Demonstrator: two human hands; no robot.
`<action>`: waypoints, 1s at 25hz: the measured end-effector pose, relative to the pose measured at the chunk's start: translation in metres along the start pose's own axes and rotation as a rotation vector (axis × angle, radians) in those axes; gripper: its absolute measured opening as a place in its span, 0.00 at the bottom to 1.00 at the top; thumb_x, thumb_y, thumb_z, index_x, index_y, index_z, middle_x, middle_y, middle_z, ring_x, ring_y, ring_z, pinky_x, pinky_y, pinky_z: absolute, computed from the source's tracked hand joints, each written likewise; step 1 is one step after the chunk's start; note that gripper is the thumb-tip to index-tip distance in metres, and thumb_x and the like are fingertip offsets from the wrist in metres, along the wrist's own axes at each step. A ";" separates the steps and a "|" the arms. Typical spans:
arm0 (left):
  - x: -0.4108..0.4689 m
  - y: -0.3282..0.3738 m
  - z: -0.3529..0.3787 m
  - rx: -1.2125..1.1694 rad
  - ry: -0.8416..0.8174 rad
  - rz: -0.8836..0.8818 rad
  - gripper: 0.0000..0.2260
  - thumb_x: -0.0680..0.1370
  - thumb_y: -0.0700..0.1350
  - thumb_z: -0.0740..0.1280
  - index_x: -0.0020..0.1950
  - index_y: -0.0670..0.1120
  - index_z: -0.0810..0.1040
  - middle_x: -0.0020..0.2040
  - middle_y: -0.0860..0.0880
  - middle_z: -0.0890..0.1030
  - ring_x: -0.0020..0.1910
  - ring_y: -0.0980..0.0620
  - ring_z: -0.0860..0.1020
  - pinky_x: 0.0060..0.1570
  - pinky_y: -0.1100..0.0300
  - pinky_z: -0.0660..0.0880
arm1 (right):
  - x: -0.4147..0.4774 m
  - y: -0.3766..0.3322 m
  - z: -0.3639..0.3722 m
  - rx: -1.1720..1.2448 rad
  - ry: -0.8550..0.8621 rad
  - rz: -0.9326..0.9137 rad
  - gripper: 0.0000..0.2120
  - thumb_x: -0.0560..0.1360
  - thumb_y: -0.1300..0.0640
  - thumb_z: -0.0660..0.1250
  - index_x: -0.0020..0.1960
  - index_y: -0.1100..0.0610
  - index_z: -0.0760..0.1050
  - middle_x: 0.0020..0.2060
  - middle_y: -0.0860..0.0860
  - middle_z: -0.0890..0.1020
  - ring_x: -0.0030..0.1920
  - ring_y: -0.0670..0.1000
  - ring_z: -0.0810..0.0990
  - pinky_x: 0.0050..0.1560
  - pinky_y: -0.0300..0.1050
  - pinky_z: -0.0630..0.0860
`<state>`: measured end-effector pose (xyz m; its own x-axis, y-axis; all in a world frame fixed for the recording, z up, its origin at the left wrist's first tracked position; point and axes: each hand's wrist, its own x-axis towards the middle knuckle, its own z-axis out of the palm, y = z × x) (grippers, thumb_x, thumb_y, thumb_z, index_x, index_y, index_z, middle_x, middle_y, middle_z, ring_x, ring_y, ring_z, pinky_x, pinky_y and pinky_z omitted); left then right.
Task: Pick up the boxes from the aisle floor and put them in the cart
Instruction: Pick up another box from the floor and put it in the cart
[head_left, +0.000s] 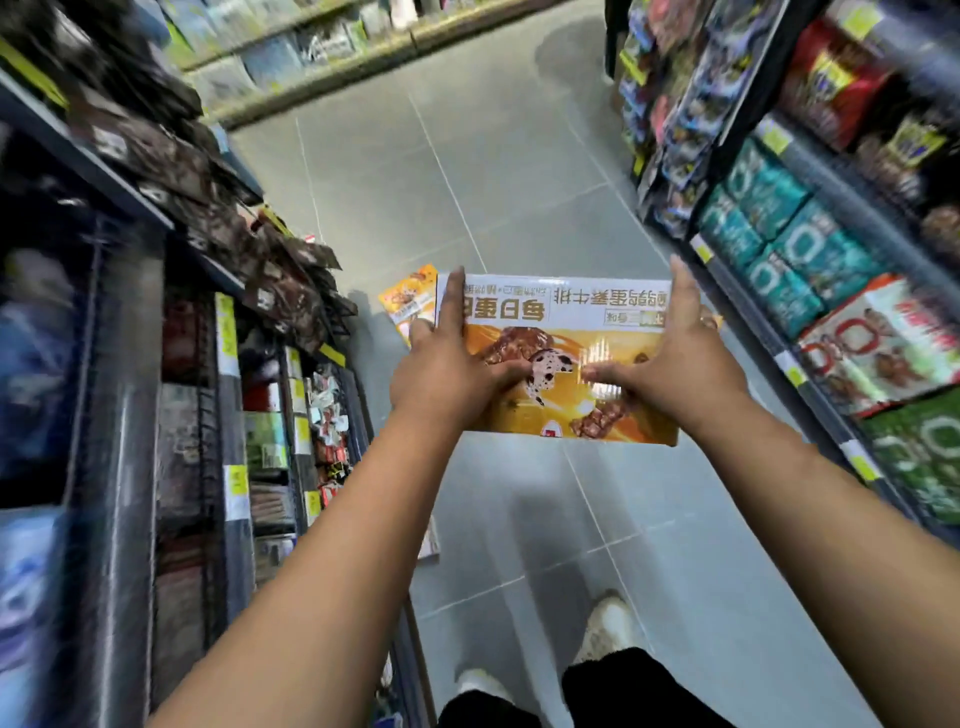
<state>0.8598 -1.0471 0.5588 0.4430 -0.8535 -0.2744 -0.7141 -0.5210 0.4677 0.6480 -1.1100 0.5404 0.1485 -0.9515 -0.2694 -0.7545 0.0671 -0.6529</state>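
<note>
I hold a flat orange and white box (576, 332) with food pictures and upside-down print, lifted above the grey aisle floor. My left hand (452, 364) grips its left edge, thumb on the top face and forefinger stretched along the side. My right hand (675, 369) grips the right edge the same way. A second orange box (405, 304) lies on the floor behind the held one, mostly hidden by it. No cart is in view.
Shelves of packaged goods line both sides: dark bags at left (218, 218), teal and red packs at right (810, 249). The tiled floor (467, 156) runs ahead to a cross shelf (322, 57). My white shoes (602, 629) stand below. A flat pale item (430, 540) leans by the left shelf.
</note>
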 end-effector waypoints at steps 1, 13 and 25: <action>-0.012 0.020 -0.020 -0.004 0.028 0.028 0.52 0.65 0.65 0.75 0.77 0.66 0.42 0.68 0.41 0.67 0.62 0.39 0.75 0.57 0.48 0.73 | -0.007 -0.011 -0.027 -0.001 0.028 -0.015 0.67 0.54 0.37 0.80 0.77 0.41 0.36 0.71 0.56 0.68 0.67 0.58 0.72 0.61 0.53 0.72; -0.054 0.173 -0.093 -0.004 0.115 0.363 0.52 0.64 0.66 0.75 0.76 0.66 0.43 0.66 0.45 0.70 0.63 0.42 0.74 0.55 0.52 0.72 | -0.066 -0.018 -0.193 0.350 0.388 -0.082 0.60 0.59 0.51 0.83 0.77 0.41 0.44 0.72 0.50 0.68 0.68 0.52 0.69 0.68 0.49 0.66; -0.052 0.271 -0.069 0.072 -0.138 0.859 0.52 0.64 0.68 0.74 0.77 0.65 0.42 0.69 0.44 0.68 0.62 0.42 0.74 0.53 0.51 0.73 | -0.154 0.002 -0.230 0.348 0.814 0.281 0.59 0.60 0.48 0.82 0.76 0.41 0.45 0.71 0.49 0.67 0.66 0.52 0.70 0.64 0.49 0.69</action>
<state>0.6806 -1.1429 0.7572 -0.3311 -0.9424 0.0475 -0.8050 0.3084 0.5068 0.4766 -1.0328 0.7431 -0.6045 -0.7954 0.0435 -0.4407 0.2884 -0.8500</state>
